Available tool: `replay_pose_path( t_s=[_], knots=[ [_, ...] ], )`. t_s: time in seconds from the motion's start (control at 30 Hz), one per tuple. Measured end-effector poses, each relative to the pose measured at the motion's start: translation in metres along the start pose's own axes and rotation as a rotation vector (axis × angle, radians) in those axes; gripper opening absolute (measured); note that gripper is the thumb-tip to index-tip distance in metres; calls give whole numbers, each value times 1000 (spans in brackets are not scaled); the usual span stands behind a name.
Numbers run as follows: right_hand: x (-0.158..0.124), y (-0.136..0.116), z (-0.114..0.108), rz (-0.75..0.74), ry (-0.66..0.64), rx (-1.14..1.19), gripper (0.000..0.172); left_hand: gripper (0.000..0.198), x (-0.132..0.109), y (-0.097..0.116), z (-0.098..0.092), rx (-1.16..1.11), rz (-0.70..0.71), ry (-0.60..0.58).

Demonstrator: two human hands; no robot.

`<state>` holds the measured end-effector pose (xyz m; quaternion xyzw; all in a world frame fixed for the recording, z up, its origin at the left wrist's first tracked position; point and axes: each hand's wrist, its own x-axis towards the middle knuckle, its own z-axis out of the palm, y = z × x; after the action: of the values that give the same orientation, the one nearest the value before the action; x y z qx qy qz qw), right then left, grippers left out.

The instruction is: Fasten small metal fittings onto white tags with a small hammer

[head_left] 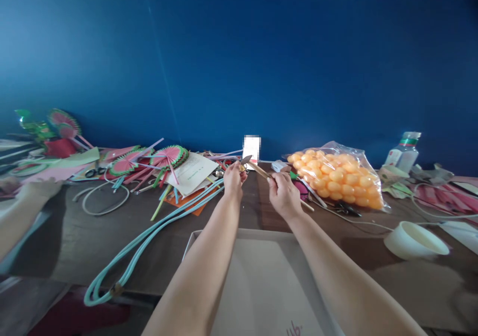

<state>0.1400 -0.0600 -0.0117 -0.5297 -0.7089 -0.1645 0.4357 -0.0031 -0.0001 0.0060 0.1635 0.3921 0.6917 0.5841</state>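
My right hand [284, 192] is closed round the wooden handle of a small hammer-like tool [259, 169], whose dark head lies close to my left hand. My left hand [233, 180] is closed at the end of a bundle of light-blue cords [149, 229]; a small gold-coloured piece shows by its fingertips, too small to name. From there the cords run left and down to a loop with a brown tie, hanging over the table's front edge. Beneath my forearms sits a pale, shallow cardboard box [257, 276] with red writing.
Watermelon-patterned paper fans [170, 158], straws and papers clutter the back left. A bag of orange balls [336, 174] lies right, with a clear bottle [403, 152] and a white tape roll [414, 240] beyond. Another person's hand [41, 189] works far left. A blue wall [239, 67] stands behind.
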Motion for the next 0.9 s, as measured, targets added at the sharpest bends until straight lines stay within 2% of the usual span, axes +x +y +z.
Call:
replay_pose_path(
  t_s=[0.47, 0.63, 0.73, 0.9],
  knots=[
    [0, 0, 0, -16, -27, -30, 20, 10, -1, 1, 0, -6, 15, 6],
    [0, -1, -2, 8, 17, 6, 20, 9, -1, 1, 0, -16, 46, -15],
    [0, 0, -1, 8, 38, 22, 20, 11, -1, 2, 0, -58, 21, -12],
    [0, -1, 0, 6, -6, 6, 18, 16, 0, 2, 1, -98, -20, -17]
  ],
)
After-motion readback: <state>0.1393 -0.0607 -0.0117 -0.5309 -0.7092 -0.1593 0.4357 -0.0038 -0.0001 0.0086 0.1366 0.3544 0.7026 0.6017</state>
